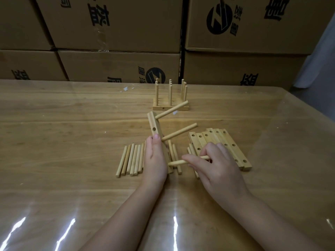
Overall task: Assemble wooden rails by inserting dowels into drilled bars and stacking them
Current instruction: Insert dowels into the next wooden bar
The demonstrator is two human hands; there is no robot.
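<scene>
Wooden rails [170, 105] stand stacked at the desk's [72, 133] back. My left hand [155, 160] grips a bar [154, 124] with two dowels [179, 133] in, and my right hand [217, 165] pinches a third dowel [178, 162]. Spare bars [226, 144] and loose dowels [130, 160] remain.

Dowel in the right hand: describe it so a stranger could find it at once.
On the wooden table, look between the row of loose dowels and the stack of drilled bars. The right hand pinches one dowel there; it alone points sideways across the others.
</scene>
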